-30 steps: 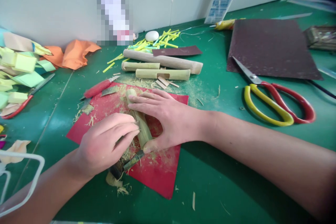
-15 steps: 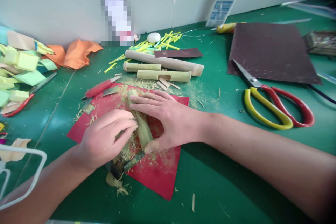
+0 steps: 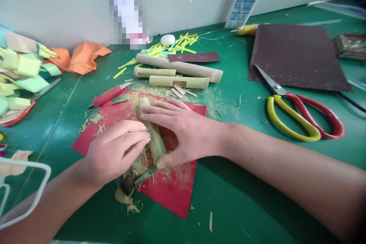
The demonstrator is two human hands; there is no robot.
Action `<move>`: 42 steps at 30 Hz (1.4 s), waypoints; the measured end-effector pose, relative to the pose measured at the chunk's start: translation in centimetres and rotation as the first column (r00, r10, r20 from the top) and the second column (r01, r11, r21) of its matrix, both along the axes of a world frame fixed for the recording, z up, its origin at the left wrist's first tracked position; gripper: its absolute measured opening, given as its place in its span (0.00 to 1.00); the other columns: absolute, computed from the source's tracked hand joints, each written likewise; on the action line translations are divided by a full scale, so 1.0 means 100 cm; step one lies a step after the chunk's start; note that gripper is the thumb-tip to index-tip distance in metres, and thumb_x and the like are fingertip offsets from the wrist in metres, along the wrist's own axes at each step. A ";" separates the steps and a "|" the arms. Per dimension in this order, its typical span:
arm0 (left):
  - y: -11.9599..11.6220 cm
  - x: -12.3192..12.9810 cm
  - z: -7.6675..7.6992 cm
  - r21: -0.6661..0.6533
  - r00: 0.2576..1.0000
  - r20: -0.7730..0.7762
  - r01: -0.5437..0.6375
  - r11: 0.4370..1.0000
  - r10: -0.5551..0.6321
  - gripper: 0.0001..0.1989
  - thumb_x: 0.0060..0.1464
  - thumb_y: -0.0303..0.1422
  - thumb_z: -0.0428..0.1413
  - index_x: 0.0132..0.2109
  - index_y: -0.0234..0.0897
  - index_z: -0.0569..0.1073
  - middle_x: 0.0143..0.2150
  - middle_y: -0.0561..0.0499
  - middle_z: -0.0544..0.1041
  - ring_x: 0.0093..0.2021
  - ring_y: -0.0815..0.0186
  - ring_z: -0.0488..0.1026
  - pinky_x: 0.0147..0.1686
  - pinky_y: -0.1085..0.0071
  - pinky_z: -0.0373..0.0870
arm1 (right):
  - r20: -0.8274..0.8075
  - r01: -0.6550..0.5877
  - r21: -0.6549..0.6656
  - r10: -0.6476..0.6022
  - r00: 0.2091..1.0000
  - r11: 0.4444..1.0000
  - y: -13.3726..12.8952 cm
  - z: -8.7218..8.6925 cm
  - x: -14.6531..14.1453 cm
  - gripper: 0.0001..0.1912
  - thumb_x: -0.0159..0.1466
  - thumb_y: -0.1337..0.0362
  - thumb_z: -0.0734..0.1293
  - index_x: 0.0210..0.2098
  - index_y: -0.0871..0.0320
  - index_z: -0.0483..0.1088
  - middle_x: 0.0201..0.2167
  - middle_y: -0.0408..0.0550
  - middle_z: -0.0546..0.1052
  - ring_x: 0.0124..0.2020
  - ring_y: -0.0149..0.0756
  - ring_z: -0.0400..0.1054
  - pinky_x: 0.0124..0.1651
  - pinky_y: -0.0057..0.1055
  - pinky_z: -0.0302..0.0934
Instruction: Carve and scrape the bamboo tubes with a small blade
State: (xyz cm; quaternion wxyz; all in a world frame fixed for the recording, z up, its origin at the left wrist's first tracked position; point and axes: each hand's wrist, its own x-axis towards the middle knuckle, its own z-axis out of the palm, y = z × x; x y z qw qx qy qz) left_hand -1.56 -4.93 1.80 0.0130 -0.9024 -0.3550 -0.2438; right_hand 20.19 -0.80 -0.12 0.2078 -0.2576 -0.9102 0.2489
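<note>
A pale green bamboo piece (image 3: pixel 156 144) lies at a slant on the red sheet (image 3: pixel 177 194). My right hand (image 3: pixel 183 131) holds it down, fingertips near its far end and thumb at its near end. Pressed to the bamboo's left side, my left hand (image 3: pixel 117 150) is closed in a pinch; a sliver of something dark and thin shows at the fingertips, its kind unclear. Fibrous shavings (image 3: pixel 140 166) lie beneath that hand. Beside them, partly under it, is a dark tool (image 3: pixel 145 176) dusted with shavings.
A red-handled knife (image 3: pixel 108 95) lies at the sheet's far edge. Behind it are bamboo tubes (image 3: pixel 194 82) and cut yellow straws (image 3: pixel 185 42). Scissors (image 3: pixel 300 116) rest at right, touching brown sandpaper (image 3: pixel 297 57). Folded paper pieces (image 3: pixel 28 66) are heaped at left.
Both hands stay almost exactly where they were on the bamboo piece. The left fingertips shift only very slightly; the view moves a little.
</note>
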 end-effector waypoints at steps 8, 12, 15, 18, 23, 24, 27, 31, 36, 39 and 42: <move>-0.001 0.001 0.000 0.002 1.000 0.014 0.020 1.000 -0.020 0.07 0.59 0.25 0.54 0.40 0.38 0.76 0.40 0.50 0.79 0.41 0.67 0.77 0.46 0.73 0.75 | 0.005 0.003 0.014 -0.003 1.000 1.000 0.000 -0.001 0.000 0.51 0.49 0.42 0.72 0.65 0.56 0.55 0.67 0.54 0.56 0.68 0.49 0.47 0.68 0.50 0.29; -0.006 0.001 0.000 -0.057 0.997 -0.008 0.073 0.996 -0.073 0.07 0.59 0.26 0.54 0.41 0.37 0.76 0.40 0.50 0.79 0.41 0.68 0.77 0.46 0.76 0.75 | 0.015 0.002 0.011 -0.002 1.000 1.000 0.000 0.000 0.000 0.50 0.49 0.40 0.71 0.65 0.55 0.56 0.68 0.54 0.54 0.68 0.49 0.46 0.68 0.50 0.30; -0.007 0.001 -0.001 -0.042 0.999 0.001 0.053 0.998 -0.053 0.07 0.59 0.25 0.54 0.41 0.37 0.76 0.40 0.49 0.79 0.41 0.67 0.77 0.47 0.75 0.74 | 0.019 0.002 0.007 -0.003 1.000 1.000 0.000 0.001 0.000 0.50 0.49 0.41 0.72 0.65 0.54 0.56 0.68 0.54 0.55 0.68 0.50 0.46 0.68 0.50 0.30; -0.008 0.001 0.000 -0.048 0.999 0.017 0.052 0.997 -0.051 0.07 0.59 0.25 0.54 0.40 0.36 0.77 0.40 0.49 0.79 0.41 0.67 0.77 0.46 0.76 0.74 | 0.017 0.005 0.016 -0.005 1.000 1.000 -0.001 0.001 0.000 0.50 0.49 0.42 0.72 0.65 0.54 0.56 0.68 0.54 0.55 0.68 0.50 0.46 0.68 0.50 0.29; -0.009 0.001 -0.001 -0.062 0.997 0.026 0.074 0.995 -0.073 0.06 0.58 0.24 0.54 0.40 0.34 0.77 0.39 0.48 0.79 0.41 0.69 0.77 0.47 0.78 0.73 | 0.044 -0.013 0.016 0.012 0.999 1.000 0.001 0.003 0.003 0.52 0.49 0.40 0.72 0.66 0.55 0.54 0.68 0.55 0.54 0.69 0.51 0.43 0.68 0.51 0.28; -0.010 0.001 -0.001 -0.057 0.998 0.030 0.059 0.997 -0.057 0.06 0.58 0.24 0.55 0.39 0.34 0.77 0.40 0.48 0.79 0.41 0.69 0.77 0.47 0.78 0.73 | 0.049 -0.018 0.019 0.017 0.999 1.000 0.001 0.003 0.003 0.53 0.48 0.41 0.72 0.66 0.55 0.53 0.69 0.55 0.53 0.69 0.51 0.42 0.68 0.52 0.28; -0.012 0.001 -0.001 -0.079 0.998 0.031 0.057 0.995 -0.055 0.06 0.58 0.25 0.55 0.39 0.34 0.77 0.40 0.48 0.79 0.41 0.69 0.77 0.47 0.78 0.72 | 0.054 -0.022 0.023 0.021 0.998 0.999 0.002 0.003 0.004 0.54 0.48 0.42 0.73 0.67 0.55 0.53 0.69 0.55 0.52 0.70 0.51 0.41 0.68 0.51 0.27; -0.014 0.001 -0.001 -0.085 0.998 0.021 0.068 0.994 -0.066 0.07 0.59 0.24 0.54 0.40 0.34 0.77 0.40 0.49 0.79 0.41 0.69 0.76 0.47 0.78 0.72 | 0.068 -0.011 0.011 0.010 0.998 1.000 0.001 0.004 0.003 0.54 0.47 0.43 0.73 0.67 0.56 0.53 0.69 0.55 0.52 0.70 0.52 0.41 0.68 0.51 0.27; -0.014 0.004 0.001 -0.074 0.998 0.012 0.055 0.996 -0.055 0.07 0.59 0.24 0.54 0.39 0.34 0.77 0.40 0.49 0.78 0.42 0.69 0.75 0.49 0.78 0.70 | 0.068 0.004 0.009 -0.005 0.998 1.000 -0.001 0.004 0.001 0.54 0.47 0.44 0.74 0.67 0.57 0.54 0.69 0.55 0.52 0.69 0.52 0.42 0.68 0.51 0.27; -0.015 0.004 0.002 -0.078 0.997 0.010 0.071 0.994 -0.071 0.07 0.59 0.24 0.53 0.39 0.34 0.77 0.40 0.49 0.78 0.42 0.70 0.75 0.48 0.78 0.70 | 0.074 0.007 0.004 -0.008 0.997 1.000 -0.001 0.004 0.000 0.54 0.46 0.44 0.74 0.67 0.57 0.54 0.69 0.55 0.53 0.69 0.52 0.42 0.68 0.51 0.28; -0.016 0.004 0.001 -0.053 0.999 0.001 0.035 0.998 -0.035 0.07 0.59 0.24 0.54 0.39 0.35 0.77 0.40 0.49 0.78 0.42 0.69 0.75 0.49 0.77 0.70 | 0.069 0.009 0.014 -0.010 0.998 1.000 0.000 0.004 0.000 0.54 0.47 0.44 0.74 0.66 0.56 0.54 0.69 0.54 0.53 0.69 0.52 0.42 0.68 0.51 0.27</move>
